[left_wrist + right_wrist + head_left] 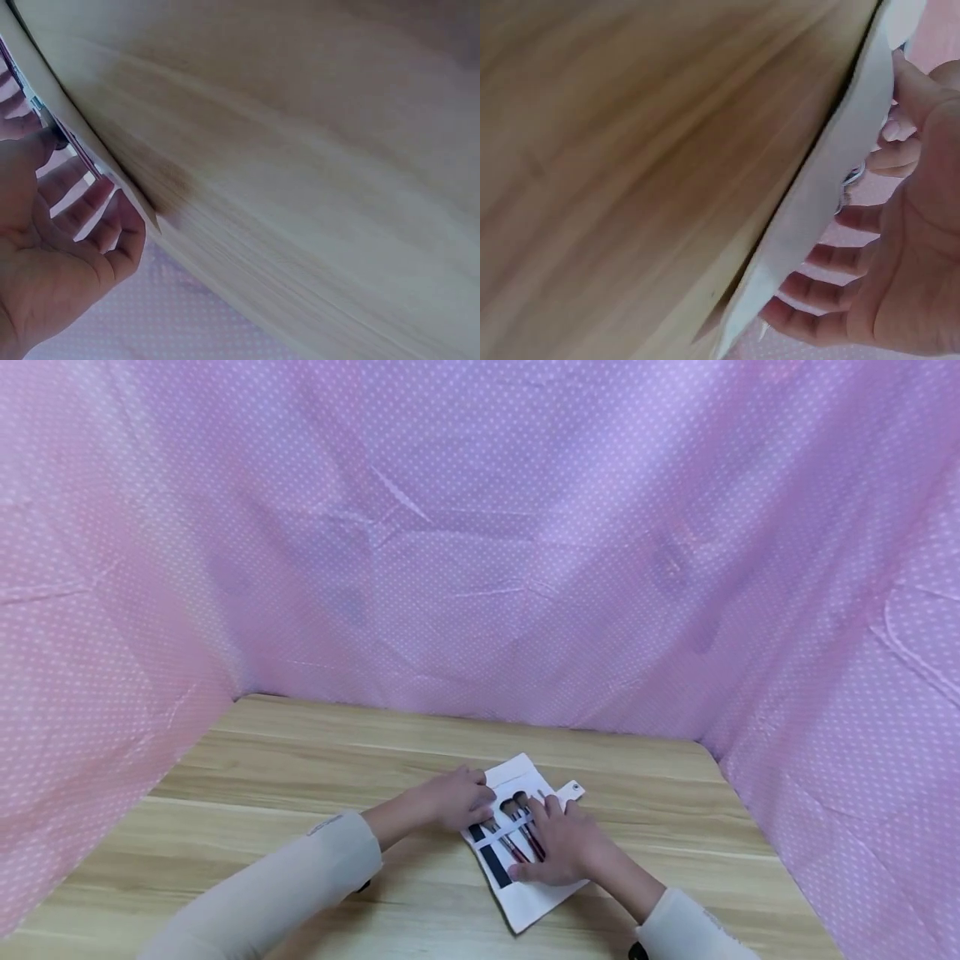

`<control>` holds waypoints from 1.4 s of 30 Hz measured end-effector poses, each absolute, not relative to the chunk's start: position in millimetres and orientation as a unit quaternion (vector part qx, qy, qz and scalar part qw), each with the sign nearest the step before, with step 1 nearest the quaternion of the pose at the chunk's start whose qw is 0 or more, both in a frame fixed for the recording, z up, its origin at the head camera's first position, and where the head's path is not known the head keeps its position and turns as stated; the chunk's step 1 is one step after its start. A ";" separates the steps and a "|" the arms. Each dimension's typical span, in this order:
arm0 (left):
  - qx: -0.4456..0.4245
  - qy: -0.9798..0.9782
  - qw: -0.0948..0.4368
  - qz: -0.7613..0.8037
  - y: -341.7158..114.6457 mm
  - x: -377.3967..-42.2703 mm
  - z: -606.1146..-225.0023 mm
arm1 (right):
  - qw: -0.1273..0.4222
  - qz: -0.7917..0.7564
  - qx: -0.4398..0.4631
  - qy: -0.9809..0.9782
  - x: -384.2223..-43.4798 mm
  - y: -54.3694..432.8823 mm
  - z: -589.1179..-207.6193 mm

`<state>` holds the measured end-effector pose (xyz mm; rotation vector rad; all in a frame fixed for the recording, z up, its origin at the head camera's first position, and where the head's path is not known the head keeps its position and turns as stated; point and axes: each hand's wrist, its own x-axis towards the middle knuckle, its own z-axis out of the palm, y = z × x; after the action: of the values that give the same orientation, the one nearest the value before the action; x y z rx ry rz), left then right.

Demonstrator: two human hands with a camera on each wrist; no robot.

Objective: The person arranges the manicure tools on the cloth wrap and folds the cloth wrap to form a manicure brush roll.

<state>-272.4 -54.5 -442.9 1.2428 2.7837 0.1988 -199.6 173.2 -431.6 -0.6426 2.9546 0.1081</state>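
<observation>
A white brush roll [528,906] lies unfolded at a slant on the table, with several makeup brushes [511,808] under its white elastic band [486,841]. My left hand [453,799] is at the roll's left edge, pinching the dark head of a makeup brush [61,139] between thumb and fingers. Part of that brush is hidden by the hand. My right hand [567,843] rests on the roll's right part with fingers spread, covering some of the brushes. In the right wrist view, its fingertips touch the pale roll [810,195].
A black strip [495,867] runs along the roll's left side. A snap tab [572,790] sticks out at its upper right. The wooden table [300,760] is enclosed by pink dotted cloth [480,568] at the back and both sides.
</observation>
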 end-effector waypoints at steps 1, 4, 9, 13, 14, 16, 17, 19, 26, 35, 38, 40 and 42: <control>0.407 0.910 0.042 0.063 -55.3 -270.8 -443.3 | 0.056 0.038 -0.215 0.974 -199.7 174.0 -433.1; 0.407 0.911 0.036 0.065 -58.6 -263.6 -443.7 | 0.048 0.034 -0.238 0.969 -203.3 180.0 -438.3; 0.379 0.921 0.048 0.077 -63.6 -244.4 -440.4 | 0.043 0.020 -0.303 0.952 -217.2 193.6 -441.3; 0.361 0.928 0.059 0.077 -65.5 -231.5 -438.4 | 0.057 0.021 -0.337 0.940 -226.1 200.2 -437.1; 0.360 0.927 0.060 0.080 -65.8 -229.8 -437.9 | 0.060 0.021 -0.341 0.938 -227.5 201.3 -436.5; 0.362 0.926 0.066 0.088 -66.9 -229.0 -437.3 | 0.065 0.023 -0.344 0.936 -228.4 202.6 -435.6; 0.365 0.924 0.070 0.092 -67.6 -230.0 -436.9 | 0.065 0.023 -0.344 0.936 -227.9 202.8 -435.1; 0.377 0.918 0.077 0.096 -69.5 -233.8 -435.7 | 0.063 0.023 -0.344 0.937 -225.6 203.8 -434.5; 0.463 0.883 0.053 0.059 -80.7 -257.2 -438.5 | 0.012 0.048 -0.342 0.938 -205.9 207.9 -435.0; 0.515 0.853 0.054 0.057 -93.5 -267.5 -444.7 | 0.001 0.061 -0.348 0.936 -187.4 209.9 -446.7; 0.505 0.859 0.055 0.064 -97.2 -263.6 -446.1 | 0.001 0.056 -0.352 0.935 -188.6 211.0 -449.5; 0.499 0.863 0.057 0.061 -98.8 -259.6 -446.0 | 0.003 0.049 -0.359 0.932 -191.4 213.3 -451.5; 0.491 0.868 0.057 0.055 -100.0 -255.1 -444.6 | 0.006 0.044 -0.369 0.928 -195.9 216.7 -452.3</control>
<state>-255.1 -100.0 -444.6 1.4886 2.6316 0.1661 -195.9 216.7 -452.3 -1.1546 2.9046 0.1374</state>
